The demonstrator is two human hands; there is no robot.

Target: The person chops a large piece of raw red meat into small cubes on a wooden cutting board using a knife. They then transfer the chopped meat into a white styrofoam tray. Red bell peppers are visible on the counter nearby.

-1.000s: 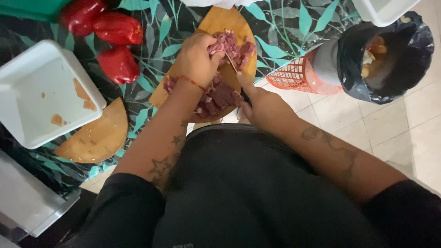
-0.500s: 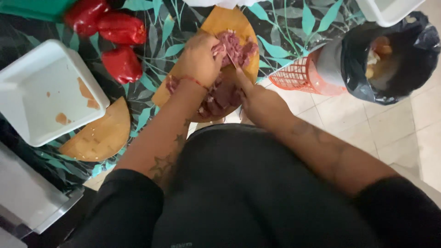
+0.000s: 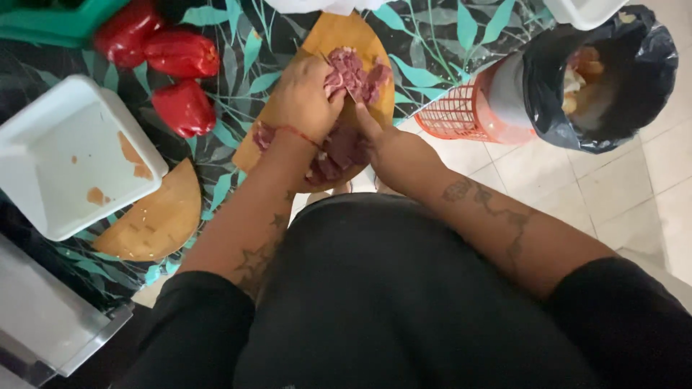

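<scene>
Since half a second ago the right hand [image 3: 400, 155] has slid a little up the board [image 3: 339, 43], its forefinger now stretched out toward the upper heap of meat [image 3: 357, 72], while the left hand [image 3: 306, 97] has stayed pressed on that heap. The view has also swung slightly, so the bin [image 3: 613, 79] sits higher at the right edge.

The left hand is curled, fingers bent down onto the raw red meat at the far part of the wooden board; a thin red band circles its wrist. The right hand is closed around something, likely a knife handle, but the hand hides it and I cannot tell for sure; only a thin pale line near the meat may be a blade. The two hands are close together, almost touching over the board. A second, darker pile of meat [image 3: 339, 151] lies on the near part of the board, between the wrists.

Left of the board, three red peppers [image 3: 180, 79] lie on the leaf-patterned cloth [image 3: 432, 50]. Nearer the person sits a white square tray [image 3: 72, 155] with orange smears, partly over a second wooden board [image 3: 151, 216]. The orange basket-like bin lined with a black bag stands on the tiled floor [image 3: 634, 194], right of the table, with scraps inside.
</scene>
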